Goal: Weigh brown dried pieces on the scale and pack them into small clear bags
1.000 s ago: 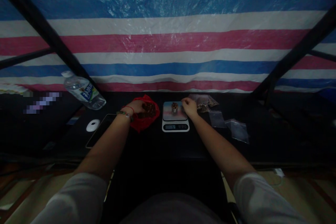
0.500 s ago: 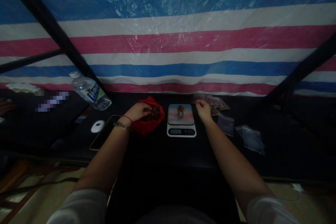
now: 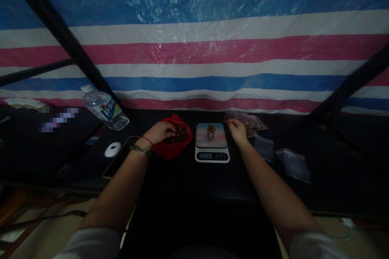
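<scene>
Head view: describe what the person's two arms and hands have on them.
Both forearms are bare, with light grey or white sleeves ending near the elbows. The left hand has a thin red string around the wrist and a beaded bracelet just behind it. The right hand wears nothing that shows: no ring, watch or glove.

A dark, black-topped table carries a crumpled red plastic bag, a white digital kitchen scale and small clear plastic zip bags. At its left lie a tilted clear plastic water bottle, a small white oval puck and a flat dark tablet.
</scene>
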Demonstrator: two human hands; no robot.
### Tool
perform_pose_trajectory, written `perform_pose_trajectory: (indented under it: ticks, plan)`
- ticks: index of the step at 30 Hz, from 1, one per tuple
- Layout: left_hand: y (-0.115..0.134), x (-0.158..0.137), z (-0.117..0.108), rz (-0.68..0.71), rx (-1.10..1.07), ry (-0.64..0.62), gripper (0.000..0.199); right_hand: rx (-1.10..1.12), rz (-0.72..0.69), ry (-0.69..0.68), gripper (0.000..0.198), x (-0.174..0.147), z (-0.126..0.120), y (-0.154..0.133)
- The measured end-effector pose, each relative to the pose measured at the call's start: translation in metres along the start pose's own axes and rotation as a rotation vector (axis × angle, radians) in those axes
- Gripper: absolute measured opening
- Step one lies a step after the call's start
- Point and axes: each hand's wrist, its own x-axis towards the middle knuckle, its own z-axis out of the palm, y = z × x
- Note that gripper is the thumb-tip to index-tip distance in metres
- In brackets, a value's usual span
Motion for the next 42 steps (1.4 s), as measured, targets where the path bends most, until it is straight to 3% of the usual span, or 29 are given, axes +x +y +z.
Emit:
perform_pose_trajectory:
  ticks: [5, 9, 12, 16, 20, 26, 31, 35, 37, 38, 39, 42]
  plan:
    - [0.001, 0.0, -0.002, -0.066, 0.002, -0.053, 0.023, -0.014, 0.016, -0.016, 0.028, 0.001, -0.001, -0.001]
    - [0.013, -0.001, -0.009, -0.038, 0.027, -0.01, 0.021, -0.044, 0.008, -0.029, 0.028, 0.002, 0.0, -0.001]
    - [0.039, 0.005, -0.008, 0.066, 0.007, 0.021, 0.02, -0.051, -0.003, -0.029, 0.028, 0.003, 0.002, 0.0]
    - [0.084, 0.022, 0.01, 0.285, -0.021, 0.007, 0.017, -0.056, 0.006, -0.043, 0.027, 0.003, 0.002, 0.001]
    - [0.11, 0.036, 0.031, 0.357, -0.02, 0.033, 0.014, -0.048, -0.016, -0.051, 0.027, 0.003, 0.001, 0.0]
    - [0.112, 0.04, 0.047, 0.213, -0.079, 0.103, 0.013, -0.058, -0.019, -0.051, 0.026, 0.005, 0.002, 0.001]
    - [0.12, 0.037, 0.042, 0.075, -0.133, 0.164, 0.02, -0.07, -0.033, -0.055, 0.027, 0.005, 0.003, 0.001]
    - [0.145, 0.005, 0.032, -0.004, -0.112, 0.303, 0.012, -0.06, -0.026, -0.044, 0.027, 0.004, 0.003, 0.0]
    - [0.167, -0.031, 0.032, -0.01, -0.18, 0.377, 0.007, -0.06, -0.03, -0.051, 0.027, 0.005, 0.002, 0.0]
    - [0.178, -0.053, 0.033, 0.001, -0.256, 0.351, 0.008, -0.063, -0.029, -0.052, 0.027, 0.005, 0.002, -0.001]
    - [0.187, -0.078, 0.035, 0.021, -0.342, 0.259, 0.011, -0.069, -0.026, -0.052, 0.027, 0.005, 0.002, -0.001]
    - [0.196, -0.152, 0.041, 0.016, -0.575, -0.281, 0.02, -0.079, -0.006, -0.043, 0.027, 0.006, 0.002, -0.002]
